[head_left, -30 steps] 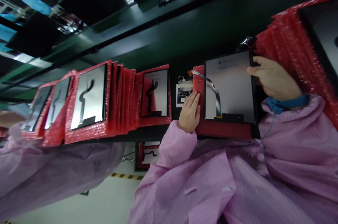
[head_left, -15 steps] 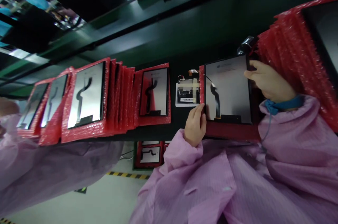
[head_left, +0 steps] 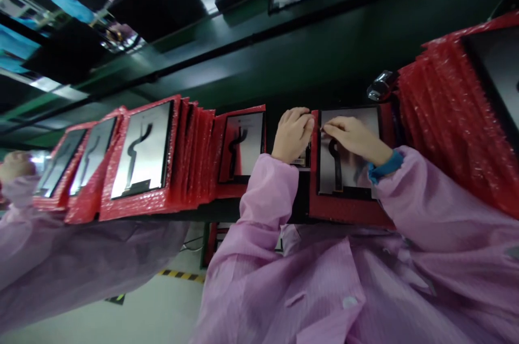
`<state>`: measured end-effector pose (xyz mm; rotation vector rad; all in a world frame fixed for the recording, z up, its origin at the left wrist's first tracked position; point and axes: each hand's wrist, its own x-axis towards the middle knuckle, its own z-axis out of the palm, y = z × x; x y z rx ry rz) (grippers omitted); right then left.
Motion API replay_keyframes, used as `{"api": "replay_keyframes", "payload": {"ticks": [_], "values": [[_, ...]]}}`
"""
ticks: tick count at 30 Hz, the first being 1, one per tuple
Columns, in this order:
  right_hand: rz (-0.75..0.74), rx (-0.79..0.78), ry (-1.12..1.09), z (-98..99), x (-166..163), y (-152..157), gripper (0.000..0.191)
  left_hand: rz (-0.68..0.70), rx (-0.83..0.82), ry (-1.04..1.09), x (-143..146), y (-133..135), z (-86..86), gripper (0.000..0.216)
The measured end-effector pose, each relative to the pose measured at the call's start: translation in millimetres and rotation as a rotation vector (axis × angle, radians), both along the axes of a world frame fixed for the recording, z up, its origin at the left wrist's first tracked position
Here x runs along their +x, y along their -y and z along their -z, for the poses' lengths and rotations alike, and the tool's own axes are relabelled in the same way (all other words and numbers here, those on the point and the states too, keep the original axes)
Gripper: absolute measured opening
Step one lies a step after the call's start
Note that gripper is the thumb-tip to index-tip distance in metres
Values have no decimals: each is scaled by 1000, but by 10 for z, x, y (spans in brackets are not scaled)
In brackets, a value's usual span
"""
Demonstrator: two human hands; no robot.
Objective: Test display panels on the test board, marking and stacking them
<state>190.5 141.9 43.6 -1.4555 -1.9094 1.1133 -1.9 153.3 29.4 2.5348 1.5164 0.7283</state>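
An LCD screen panel (head_left: 352, 177) lies face down in front of me, its silvery back up, on a red bubble-wrap sheet (head_left: 344, 207). My right hand (head_left: 356, 138) is over the panel, thumb and forefinger pinched at the upper end of its black ribbon cable (head_left: 336, 163), near the left edge. Left of the panel, my left hand (head_left: 292, 134) is closed, its fingers bent and held together over a small circuit board (head_left: 300, 161). Most of that board is hidden, and what the left fingertips grip cannot be made out.
Another panel (head_left: 247, 141) on red wrap lies to the left, beside a row of wrapped panels (head_left: 141, 149). A tall stack of red bubble wrap (head_left: 450, 100) stands at right, with a shiny dark object (head_left: 381, 85) near it. A co-worker's hand (head_left: 18, 165) shows at far left.
Both hands have left the panel's side edges. The left has moved up onto the circuit board; the right has moved left across the panel to the ribbon cable. The panel now lies flat.
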Motion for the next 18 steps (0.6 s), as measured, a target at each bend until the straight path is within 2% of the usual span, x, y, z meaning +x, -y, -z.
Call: {"api": "replay_keyframes", "payload": {"ticks": [3,5,11,18], "values": [[-7,-115,-182,86,-26,28,26,6,-58,-35,32,60,13,31],[-6,-124,-216,104,-25,59,22,21,-79,-40,25,121,5,27],[-18,-2,-115,166,-72,79,17,131,-111,-14,13,142,22,20],[-48,72,-82,261,-82,84,12,150,-101,50,34,127,107,20]]}}
